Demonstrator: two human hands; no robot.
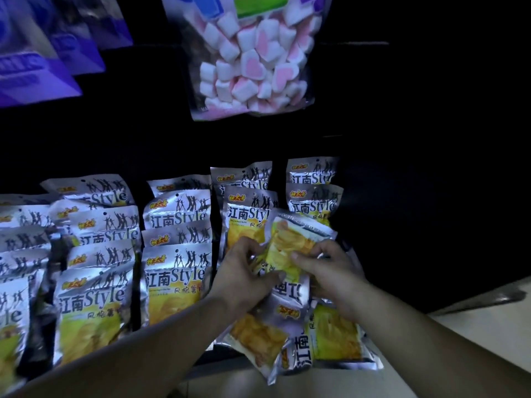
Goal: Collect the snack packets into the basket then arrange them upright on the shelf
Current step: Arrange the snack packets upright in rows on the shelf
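Left hand (244, 272) and right hand (333, 272) pinch one packet (284, 248) between them — silver foil, yellow chips (print upside down).

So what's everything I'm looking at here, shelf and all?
standing packets: roughly twenty, some cut off at the left edge; silver and yellow; upright in rows on the shelf
held packet: one; silver and yellow; upside down, in front of the right-hand rows
loose packets: about three; silver and yellow; heaped beneath the hands
marshmallow bag: one; clear, pink and white pieces; hanging above the rows
purple packages: several, blurred; upper left
shelf: one; dark; behind and under the packets
floor: pale; lower right
left hand: one; pinches the held packet's left side
right hand: one; grips its right side
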